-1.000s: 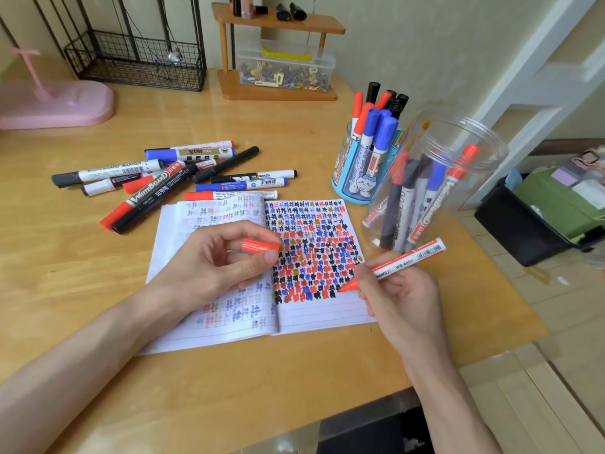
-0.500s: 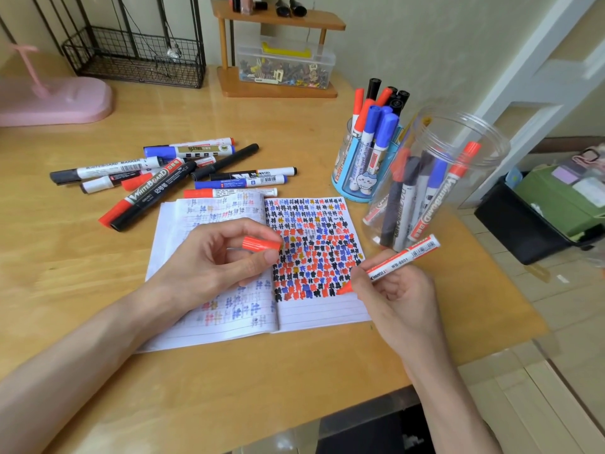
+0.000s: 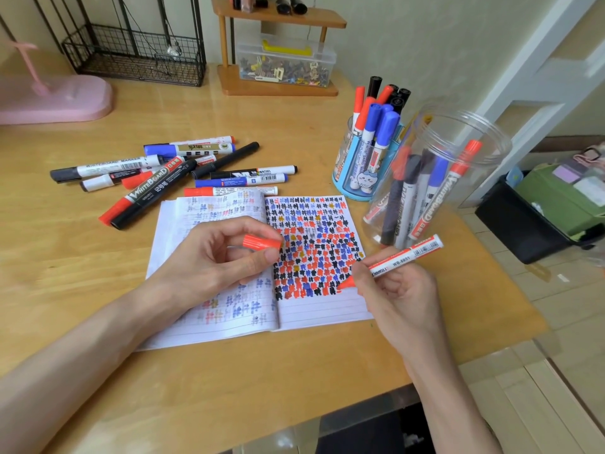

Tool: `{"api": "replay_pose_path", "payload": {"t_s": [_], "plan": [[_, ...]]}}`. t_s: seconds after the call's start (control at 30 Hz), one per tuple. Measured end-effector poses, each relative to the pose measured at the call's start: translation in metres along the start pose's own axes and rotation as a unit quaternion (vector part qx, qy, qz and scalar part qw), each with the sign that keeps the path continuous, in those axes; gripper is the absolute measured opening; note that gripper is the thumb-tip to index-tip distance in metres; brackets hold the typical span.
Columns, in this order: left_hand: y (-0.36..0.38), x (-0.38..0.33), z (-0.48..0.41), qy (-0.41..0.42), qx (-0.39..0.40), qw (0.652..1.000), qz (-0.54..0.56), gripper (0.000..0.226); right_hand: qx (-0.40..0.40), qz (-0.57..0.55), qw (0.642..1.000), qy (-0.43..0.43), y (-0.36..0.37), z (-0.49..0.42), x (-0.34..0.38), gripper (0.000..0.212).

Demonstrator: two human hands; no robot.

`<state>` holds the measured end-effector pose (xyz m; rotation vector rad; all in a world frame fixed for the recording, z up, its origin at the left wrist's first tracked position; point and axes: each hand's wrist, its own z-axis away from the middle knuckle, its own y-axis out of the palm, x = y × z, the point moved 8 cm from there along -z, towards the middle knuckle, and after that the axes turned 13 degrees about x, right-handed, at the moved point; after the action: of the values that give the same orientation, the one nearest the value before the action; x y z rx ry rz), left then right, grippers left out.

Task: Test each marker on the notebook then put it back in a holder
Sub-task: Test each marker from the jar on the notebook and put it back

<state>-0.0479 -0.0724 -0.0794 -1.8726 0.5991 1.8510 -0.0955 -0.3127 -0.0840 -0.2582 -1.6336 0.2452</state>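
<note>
Where checked at the lower right of the notebook (image 3: 320, 309), found the right hand (image 3: 399, 299) grasping a red marker (image 3: 402, 258), fingers and thumb curled round the barrel close to the tip. Recorded the marker's long axis as slanted: tip down and to the left, tail end up and to the right, toward a clear jar (image 3: 491, 136). Found the red tip set on the right page at the end of the lowest row of marks. Found the left hand (image 3: 209, 260) resting on the left page, pinching the red cap (image 3: 262, 241) between thumb and forefinger, with the cap's long axis roughly level, left to right, just beside the centre fold.

Moving outward, saw the right page filled most of the way down with red, blue and black marks, with bare ruled lines below. Found the jar just beyond the right hand, with several markers leaning inside. Noted a blue holder (image 3: 342, 172) just left of the jar, packed with red, blue and black markers standing caps up. Logged loose markers (image 3: 183, 172) lying flat on the desk (image 3: 98, 290) beyond the left page. Saw at the back of the desk a wire basket (image 3: 137, 60), a wooden shelf (image 3: 278, 21) with a clear box (image 3: 284, 63) under it, and a pink stand (image 3: 55, 99) at far left.
</note>
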Motion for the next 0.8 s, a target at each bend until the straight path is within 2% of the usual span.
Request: {"api": "replay_pose_path", "payload": {"t_s": [0.4, 0.6, 0.73, 0.8], "plan": [[-0.002, 0.001, 0.002, -0.005, 0.005, 1.0, -0.009, 0.016, -0.002, -0.008, 1.0, -0.002, 0.0, 0.0, 0.001, 0.014], [-0.002, 0.001, 0.002, 0.001, -0.007, 1.0, 0.016, 0.023, 0.0, 0.007, 1.0, 0.0, 0.0, 0.0, -0.002, 0.016], [-0.001, 0.001, 0.001, 0.002, -0.004, 1.0, 0.007, 0.021, -0.022, -0.082, 0.996, 0.011, -0.005, 0.003, -0.001, 0.006], [-0.001, 0.001, 0.0, 0.002, -0.007, 1.0, 0.0, 0.02, -0.04, -0.134, 0.99, 0.01, -0.01, 0.004, -0.001, 0.01]]}}
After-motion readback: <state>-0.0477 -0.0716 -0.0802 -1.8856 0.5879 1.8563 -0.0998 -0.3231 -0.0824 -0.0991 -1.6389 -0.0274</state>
